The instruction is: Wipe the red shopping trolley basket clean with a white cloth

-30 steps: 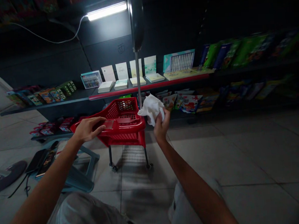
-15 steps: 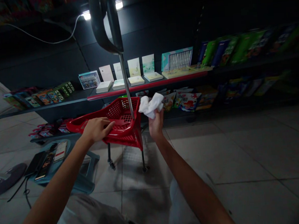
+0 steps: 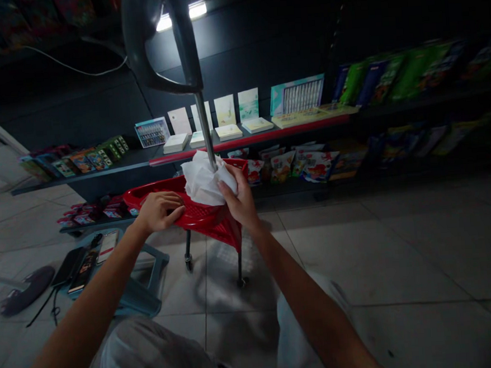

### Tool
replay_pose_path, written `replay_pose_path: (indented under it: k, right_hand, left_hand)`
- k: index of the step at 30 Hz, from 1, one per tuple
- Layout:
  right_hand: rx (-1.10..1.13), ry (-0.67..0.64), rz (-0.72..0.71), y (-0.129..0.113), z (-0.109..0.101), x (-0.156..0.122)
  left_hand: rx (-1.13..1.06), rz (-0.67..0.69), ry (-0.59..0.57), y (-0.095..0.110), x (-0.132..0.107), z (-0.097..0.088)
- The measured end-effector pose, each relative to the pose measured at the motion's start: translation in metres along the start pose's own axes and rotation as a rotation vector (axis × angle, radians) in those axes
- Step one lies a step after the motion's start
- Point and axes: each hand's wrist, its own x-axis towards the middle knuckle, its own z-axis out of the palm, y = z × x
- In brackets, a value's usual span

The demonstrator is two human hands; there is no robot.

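Note:
A red plastic shopping basket on wheels (image 3: 219, 229) stands in front of me, with a metal pole (image 3: 204, 125) rising from its near side to a dark grey loop handle (image 3: 190, 53). My left hand (image 3: 160, 211) is closed over the basket's rim on the left. In my right hand (image 3: 241, 198) is a crumpled white tissue (image 3: 205, 181), pressed around the foot of the pole. The tissue hides the pole's lower end and part of the basket's inside.
At left, a blue-grey plastic stool (image 3: 145, 283) carries a phone (image 3: 107, 246) and dark items. A round stand base (image 3: 28, 290) lies beyond it. Behind the basket, a dark shelf holds books (image 3: 228, 131), boxes and snack bags (image 3: 317, 165). Tiled floor extends right.
My right hand has moved left with the tissue, from beside the basket onto the pole's foot, and the tissue is spread wider. My left hand stays on the rim.

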Motion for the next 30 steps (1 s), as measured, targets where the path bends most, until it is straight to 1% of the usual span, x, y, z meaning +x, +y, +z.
replay_pose_path:
  k: [3,6,10,14,17,20,22,25,28,30]
  right_hand:
    - [0.037,0.065,-0.030,-0.015,0.013,0.006]
    - [0.010,0.114,-0.077,-0.025,0.023,0.014]
    - [-0.080,0.065,-0.129,-0.024,0.028,0.018]
    - [-0.104,0.010,-0.095,-0.015,0.030,0.006]
    - [-0.119,-0.058,-0.040,-0.004,0.025,-0.015]
    - [-0.136,-0.165,-0.004,0.006,0.013,-0.036]
    - [-0.143,-0.234,-0.009,0.012,0.004,-0.044]
    - [-0.154,-0.279,-0.040,0.018,-0.005,-0.047]
    - [-0.186,-0.296,-0.056,0.024,-0.008,-0.046]
    - [-0.204,-0.330,-0.065,0.027,-0.010,-0.045]
  left_hand:
    - [-0.016,0.035,-0.010,-0.008,-0.004,0.002]
    - [-0.051,0.004,-0.004,-0.011,-0.005,0.004]
    - [-0.068,-0.048,-0.006,-0.012,-0.003,0.006]
    - [-0.076,-0.133,0.056,-0.019,-0.003,0.009]
    - [-0.107,-0.167,0.111,-0.028,-0.005,0.013]
    - [-0.160,-0.173,0.165,-0.033,-0.006,0.016]
    - [-0.180,-0.186,0.185,-0.036,-0.006,0.015]
    - [-0.202,-0.211,0.163,-0.038,-0.006,0.013]
    - [-0.223,-0.247,0.118,-0.043,-0.005,0.011]
    - [-0.224,-0.250,0.114,-0.048,-0.006,0.010]
